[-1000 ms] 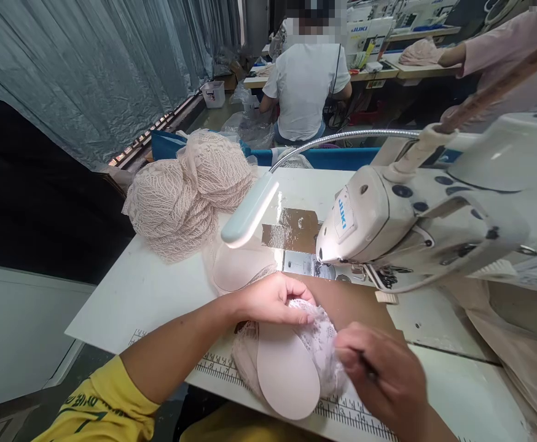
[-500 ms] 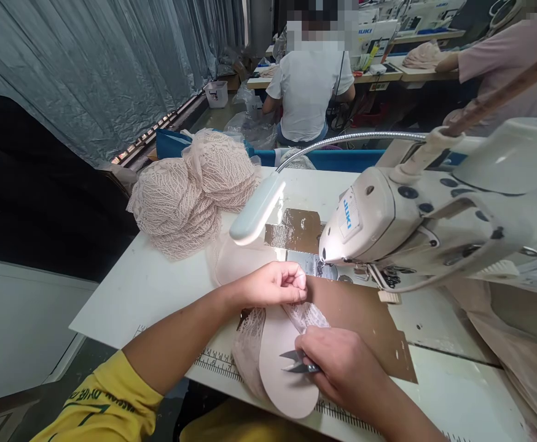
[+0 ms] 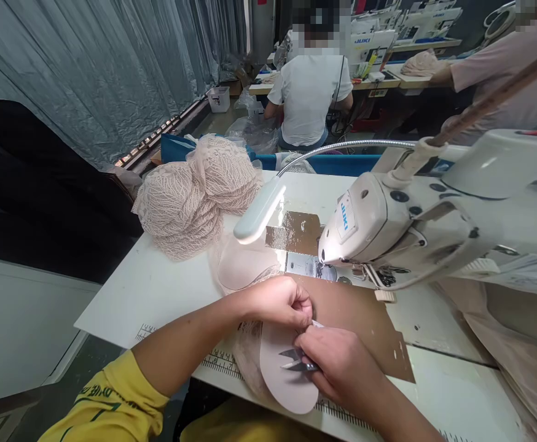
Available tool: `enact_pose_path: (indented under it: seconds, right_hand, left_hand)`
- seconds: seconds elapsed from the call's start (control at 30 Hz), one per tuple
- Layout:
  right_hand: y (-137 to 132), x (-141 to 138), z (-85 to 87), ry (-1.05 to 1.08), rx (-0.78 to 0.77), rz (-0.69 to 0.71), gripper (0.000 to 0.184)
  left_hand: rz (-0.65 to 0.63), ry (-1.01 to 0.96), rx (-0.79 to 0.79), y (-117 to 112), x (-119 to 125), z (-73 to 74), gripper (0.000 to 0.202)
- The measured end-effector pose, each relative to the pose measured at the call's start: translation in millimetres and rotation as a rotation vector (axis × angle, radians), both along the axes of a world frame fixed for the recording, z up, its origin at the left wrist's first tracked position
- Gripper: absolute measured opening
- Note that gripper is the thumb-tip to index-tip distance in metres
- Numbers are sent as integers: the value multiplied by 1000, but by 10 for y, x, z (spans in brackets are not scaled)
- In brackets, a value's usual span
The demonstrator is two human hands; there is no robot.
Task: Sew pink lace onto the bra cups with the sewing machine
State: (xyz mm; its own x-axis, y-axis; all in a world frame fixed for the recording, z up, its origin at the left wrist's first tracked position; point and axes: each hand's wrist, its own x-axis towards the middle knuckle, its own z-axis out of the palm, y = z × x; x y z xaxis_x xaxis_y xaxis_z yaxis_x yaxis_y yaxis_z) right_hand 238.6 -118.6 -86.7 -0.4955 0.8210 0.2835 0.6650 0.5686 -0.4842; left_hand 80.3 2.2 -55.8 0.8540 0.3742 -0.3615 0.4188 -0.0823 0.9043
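A pale pink bra cup (image 3: 283, 379) with lace along its left edge lies at the table's front edge, over a printed ruler. My left hand (image 3: 281, 302) pinches the cup's upper end, fingers closed on the fabric. My right hand (image 3: 340, 363) meets it from the right and holds small thread snips (image 3: 296, 361), their blades pointing left over the cup. Both hands touch just in front of the sewing machine's needle area (image 3: 328, 270).
A white Juki sewing machine (image 3: 416, 215) with a gooseneck lamp (image 3: 259, 212) fills the right. A pile of lace cups (image 3: 195, 196) and one more cup (image 3: 243, 267) lie on the white table (image 3: 158, 288). Other people sit at machines behind. A curtain hangs left.
My right hand came in from the right with the snips and now touches the left hand. The left hand closed into a pinch on the cup's top, bunching the lace.
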Motion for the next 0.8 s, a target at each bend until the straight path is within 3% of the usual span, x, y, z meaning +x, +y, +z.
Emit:
enact_pose_path:
  seconds: [0.2, 0.5, 0.6, 0.7, 0.8]
  right_hand:
    - [17, -10, 18, -7, 33, -14, 15]
    - [-10, 11, 60, 43, -11, -41, 16]
    - [-4, 70, 87, 175, -31, -288, 6]
    - [31, 114, 129, 341, -213, -585, 30]
    - [66, 103, 198, 376, -417, -573, 29]
  left_hand:
    - [29, -243, -220, -1, -2, -26, 19]
    - [178, -362, -503, 51, 12, -113, 43]
    - [202, -373, -547, 55, -3, -67, 45]
    - [195, -396, -575, 34, -3, -20, 44]
    - [188, -433, -602, 14, 4, -3, 42]
